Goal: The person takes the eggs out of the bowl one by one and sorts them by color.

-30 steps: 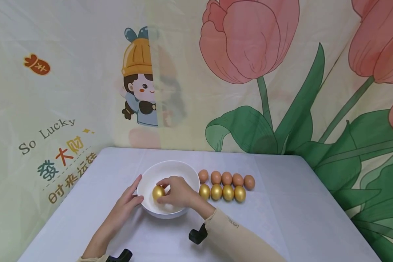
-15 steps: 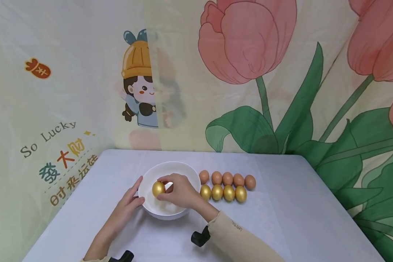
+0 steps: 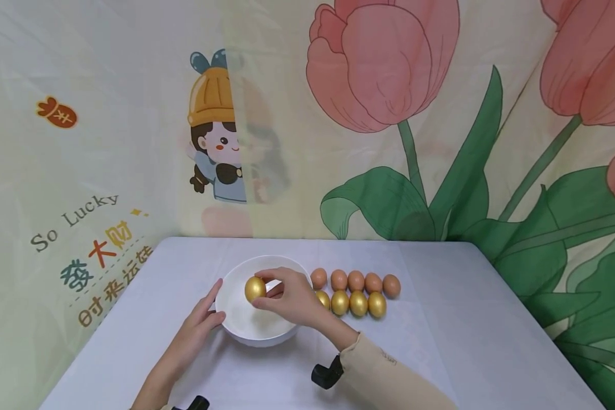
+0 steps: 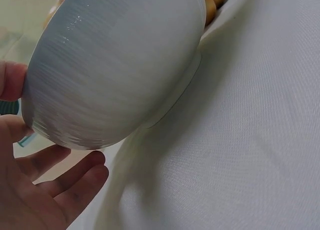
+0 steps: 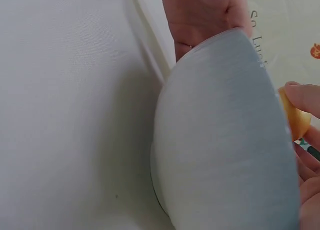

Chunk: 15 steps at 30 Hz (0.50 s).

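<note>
My right hand (image 3: 289, 297) pinches a golden egg (image 3: 255, 290) between thumb and fingers, over a white bowl (image 3: 236, 322). The right wrist view has that egg (image 5: 295, 117) just past the bowl's rim, partly hidden by the wall (image 5: 225, 135) and the fingers. At the bowl's left side, my left hand (image 3: 201, 323) rests spread against the outer wall with thumb and index finger. Its other fingers (image 4: 82, 190) lie loosely below the bowl's side (image 4: 120, 69) in the left wrist view. No other egg shows inside the bowl, though my right hand covers part of it.
Right of the bowl, several brown eggs (image 3: 356, 281) form a back row. A front row of golden eggs (image 3: 359, 303) runs along them, its leftmost one partly behind my right hand. A white cloth covers the table (image 3: 471, 341); a printed curtain (image 3: 297, 216) hangs behind it.
My right hand has lifted the golden egg from low inside the bowl, up and slightly to the right. My left hand stays against the bowl's left side.
</note>
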Each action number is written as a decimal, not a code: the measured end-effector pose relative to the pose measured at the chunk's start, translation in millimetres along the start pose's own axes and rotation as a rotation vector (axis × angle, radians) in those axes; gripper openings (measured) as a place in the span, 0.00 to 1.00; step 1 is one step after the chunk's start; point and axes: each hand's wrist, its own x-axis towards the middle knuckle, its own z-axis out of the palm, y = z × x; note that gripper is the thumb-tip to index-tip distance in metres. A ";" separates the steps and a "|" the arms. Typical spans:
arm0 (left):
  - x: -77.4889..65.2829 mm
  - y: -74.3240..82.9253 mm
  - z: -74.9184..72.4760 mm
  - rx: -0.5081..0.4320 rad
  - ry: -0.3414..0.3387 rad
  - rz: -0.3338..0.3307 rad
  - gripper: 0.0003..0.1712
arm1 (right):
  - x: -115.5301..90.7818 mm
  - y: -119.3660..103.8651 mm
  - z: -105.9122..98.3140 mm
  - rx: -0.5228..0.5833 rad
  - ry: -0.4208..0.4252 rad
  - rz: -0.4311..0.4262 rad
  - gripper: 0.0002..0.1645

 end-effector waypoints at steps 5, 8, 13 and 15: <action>-0.6 -0.6 0.3 -0.003 0.006 0.002 0.41 | -14.8 -3.2 -24.1 0.017 -0.013 0.010 0.30; -0.3 -1.1 0.7 -0.013 0.003 0.007 0.41 | -25.8 -2.3 -44.7 0.005 0.003 0.025 0.31; 0.2 -1.6 1.1 -0.021 0.000 0.010 0.41 | -47.1 1.8 -81.9 -0.080 0.051 0.038 0.32; 0.1 -1.7 1.2 -0.024 0.002 0.016 0.41 | -55.9 6.3 -96.3 -0.100 0.065 0.035 0.32</action>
